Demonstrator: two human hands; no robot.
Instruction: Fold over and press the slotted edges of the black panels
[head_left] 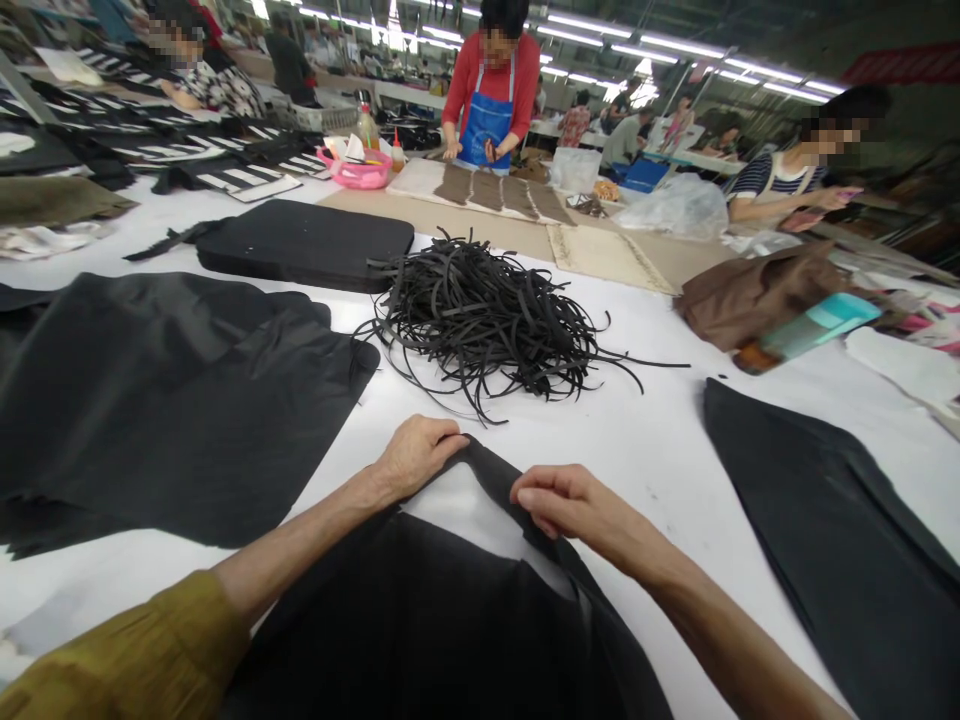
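Note:
A large piece of black fabric (450, 620) lies on the white table in front of me. My left hand (420, 455) pinches its raised far edge between thumb and fingers. Farther right along that same edge, my right hand (562, 500) grips the fabric with curled fingers. Between the hands the edge stands up as a narrow black band, and a pale area shows beneath it. Just beyond my hands sits a tangled heap of thin black strips (487, 315).
Black fabric sheets (172, 390) are spread at the left, with a thick black stack (307, 240) behind them. More folded black fabric (832, 530) lies at the right. A teal-capped bottle (810, 335) rests near brown cloth (750, 290). Across the table stands a person in a blue apron (486, 125).

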